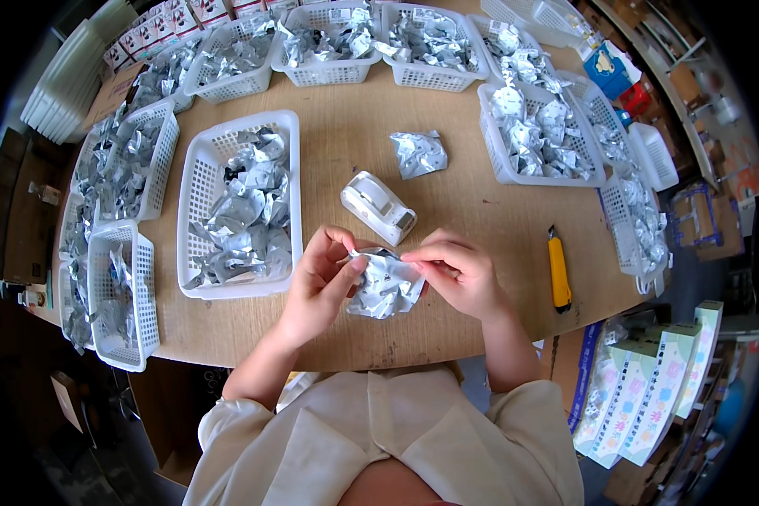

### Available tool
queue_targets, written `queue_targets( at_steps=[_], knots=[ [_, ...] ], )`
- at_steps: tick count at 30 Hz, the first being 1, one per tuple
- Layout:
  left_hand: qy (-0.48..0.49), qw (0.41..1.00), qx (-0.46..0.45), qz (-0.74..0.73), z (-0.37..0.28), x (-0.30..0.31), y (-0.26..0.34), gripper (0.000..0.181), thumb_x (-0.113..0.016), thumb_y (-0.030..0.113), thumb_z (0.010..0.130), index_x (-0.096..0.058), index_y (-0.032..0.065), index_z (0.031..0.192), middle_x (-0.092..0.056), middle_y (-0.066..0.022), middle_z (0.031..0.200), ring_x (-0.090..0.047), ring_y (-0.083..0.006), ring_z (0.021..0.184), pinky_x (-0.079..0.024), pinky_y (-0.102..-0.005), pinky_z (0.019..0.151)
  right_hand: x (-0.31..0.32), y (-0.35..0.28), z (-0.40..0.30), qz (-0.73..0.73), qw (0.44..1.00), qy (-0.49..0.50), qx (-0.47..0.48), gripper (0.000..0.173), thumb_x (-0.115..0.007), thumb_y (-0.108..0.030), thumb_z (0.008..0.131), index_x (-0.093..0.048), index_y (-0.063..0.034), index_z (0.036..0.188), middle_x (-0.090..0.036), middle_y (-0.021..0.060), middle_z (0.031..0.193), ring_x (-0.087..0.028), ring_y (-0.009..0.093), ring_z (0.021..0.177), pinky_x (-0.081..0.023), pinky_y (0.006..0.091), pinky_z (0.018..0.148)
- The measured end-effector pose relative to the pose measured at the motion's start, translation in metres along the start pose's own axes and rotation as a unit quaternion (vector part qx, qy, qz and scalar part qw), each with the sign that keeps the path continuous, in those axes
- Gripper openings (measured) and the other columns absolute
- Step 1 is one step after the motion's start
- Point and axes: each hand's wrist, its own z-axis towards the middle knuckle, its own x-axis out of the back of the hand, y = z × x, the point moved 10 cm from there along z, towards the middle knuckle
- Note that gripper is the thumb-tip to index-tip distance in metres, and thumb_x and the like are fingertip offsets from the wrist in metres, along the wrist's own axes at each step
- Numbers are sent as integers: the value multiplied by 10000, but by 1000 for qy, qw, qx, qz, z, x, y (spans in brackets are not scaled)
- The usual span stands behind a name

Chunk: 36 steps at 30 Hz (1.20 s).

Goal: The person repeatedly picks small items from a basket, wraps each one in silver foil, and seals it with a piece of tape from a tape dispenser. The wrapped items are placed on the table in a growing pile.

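Between my two hands, just above the near part of the table, is a crinkled silver foil packet (387,288). My left hand (326,278) pinches its upper left corner between thumb and forefinger. At the upper right edge, my right hand (458,272) grips it with the fingertips. What the packet holds is hidden. A white tape dispenser (378,205) sits right behind my hands. Farther back lies a second silver foil packet (419,154). To the left stands a white plastic basket (296,190) with many foil packets heaped inside.
A yellow utility knife (559,269) lies on the wooden table (354,104) at the right. White baskets of foil packets ring the table, including one at the back (329,77) and one at the right (553,182). Printed boxes (648,395) stand below the right edge.
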Motion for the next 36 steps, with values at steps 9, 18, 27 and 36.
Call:
queue_targets(
  at_steps=[9,18,27,36],
  knots=[
    [-14,997,-71,13,3,-9,17,291,-556,-15,896,-499,22,1179,-618,-112,1106,-594,-100,908,-488,-212,701,1,-8,0,-123,989,23,72,191,-650,74,784,-647,-38,938,-601,62,782,-614,168,648,-464,273,507],
    [-44,963,-153,219,1,-4,36,171,-574,-71,852,-694,-30,966,-689,-138,950,-656,-184,853,-527,-272,729,0,0,5,-27,999,-21,-14,231,-648,80,781,-681,-30,982,-604,58,781,-595,123,647,-464,250,513],
    [-144,967,87,-191,2,-23,-4,614,-648,255,838,-380,17,1337,-541,-148,1214,-562,-228,1100,-462,-392,921,-1,-38,-4,-193,962,-1,194,227,-691,68,721,-696,-11,934,-589,62,853,-569,142,638,-472,264,516],
    [-173,968,140,116,18,-16,-6,309,-625,66,866,-607,-64,1146,-668,-130,1012,-614,-140,943,-493,-274,856,-22,-56,-19,-317,876,-72,356,232,-715,-13,706,-671,34,929,-596,104,937,-635,188,739,-541,272,576]
  ],
)
